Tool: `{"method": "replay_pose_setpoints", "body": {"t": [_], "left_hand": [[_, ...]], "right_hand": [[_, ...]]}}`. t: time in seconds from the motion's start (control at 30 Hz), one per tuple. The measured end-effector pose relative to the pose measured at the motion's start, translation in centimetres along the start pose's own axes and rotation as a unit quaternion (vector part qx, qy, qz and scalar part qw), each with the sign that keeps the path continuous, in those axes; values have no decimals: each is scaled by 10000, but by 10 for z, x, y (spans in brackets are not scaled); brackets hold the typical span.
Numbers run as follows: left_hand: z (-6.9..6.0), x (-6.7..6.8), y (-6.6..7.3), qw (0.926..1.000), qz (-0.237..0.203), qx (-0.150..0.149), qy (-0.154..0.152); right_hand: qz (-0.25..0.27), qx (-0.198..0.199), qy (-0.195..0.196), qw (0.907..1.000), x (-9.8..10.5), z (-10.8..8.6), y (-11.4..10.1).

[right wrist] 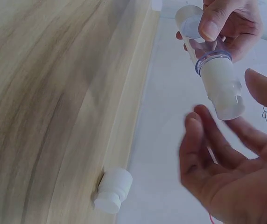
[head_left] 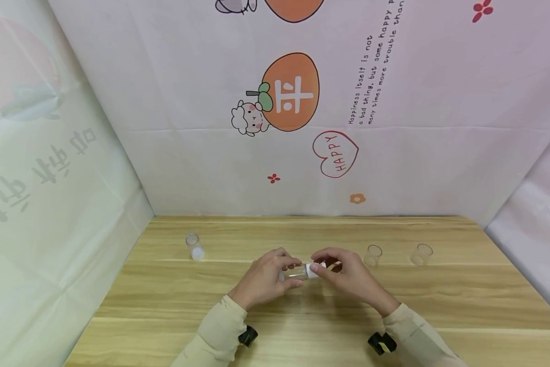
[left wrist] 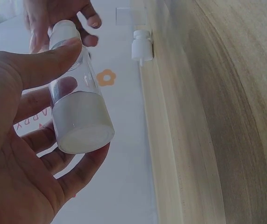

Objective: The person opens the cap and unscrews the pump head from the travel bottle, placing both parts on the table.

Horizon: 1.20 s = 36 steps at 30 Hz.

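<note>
My left hand (head_left: 267,275) holds a small clear pump bottle (left wrist: 80,100) with a white base, tilted on its side, thumb on one side and fingers around the other. A white pump top (right wrist: 222,88) is on the bottle's end, facing my right hand. My right hand (head_left: 350,278) is around that end; in the right wrist view its thumb and fingers (right wrist: 196,135) are spread, with a gap to the pump top. Another white pump top (left wrist: 142,46) stands on the table near the back edge; in the head view I cannot make it out.
On the left of the wooden table (head_left: 174,306) is a clear container with a white part (head_left: 194,247). Two clear caps or cups, one nearer (head_left: 372,256) and one farther right (head_left: 421,254), stand right of the hands. A printed cloth (head_left: 201,168) rises behind.
</note>
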<state>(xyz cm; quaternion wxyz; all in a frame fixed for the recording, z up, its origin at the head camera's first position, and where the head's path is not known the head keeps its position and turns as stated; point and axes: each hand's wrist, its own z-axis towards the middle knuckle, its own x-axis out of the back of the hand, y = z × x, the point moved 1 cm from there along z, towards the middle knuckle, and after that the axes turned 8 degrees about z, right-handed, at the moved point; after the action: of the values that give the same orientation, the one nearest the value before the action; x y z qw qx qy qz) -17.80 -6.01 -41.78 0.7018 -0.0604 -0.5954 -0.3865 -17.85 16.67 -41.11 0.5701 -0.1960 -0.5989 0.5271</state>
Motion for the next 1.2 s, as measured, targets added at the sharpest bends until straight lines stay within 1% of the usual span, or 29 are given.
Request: {"method": "replay_pose_setpoints", "body": {"t": [0.1, 0.2, 0.3, 0.43, 0.6, 0.77, 0.93, 1.2], "left_hand": [[0, 0, 0, 10000, -26, -14, 49], [0, 0, 1, 10000, -16, -16, 82], [0, 0, 1, 9999, -22, -15, 99], [0, 1, 1, 9999, -9, -9, 100], [0, 1, 0, 9999, 49, -25, 116], [0, 0, 0, 9998, 79, -44, 176], [0, 1, -1, 9999, 56, -23, 155], [0, 1, -1, 9999, -18, 33, 127]], "right_hand": [[-128, -253, -243, 9993, 1, 1, 1], [-149, -391, -399, 9983, 1, 1, 1], [-91, -499, -412, 9979, 1, 1, 1], [-53, -549, -396, 9977, 0, 1, 1], [-183, -545, -430, 9974, 0, 0, 1], [-314, -462, -605, 9966, 0, 0, 2], [-151, -333, -762, 9964, 2, -1, 2], [81, -208, -807, 9965, 4, -1, 5]]}}
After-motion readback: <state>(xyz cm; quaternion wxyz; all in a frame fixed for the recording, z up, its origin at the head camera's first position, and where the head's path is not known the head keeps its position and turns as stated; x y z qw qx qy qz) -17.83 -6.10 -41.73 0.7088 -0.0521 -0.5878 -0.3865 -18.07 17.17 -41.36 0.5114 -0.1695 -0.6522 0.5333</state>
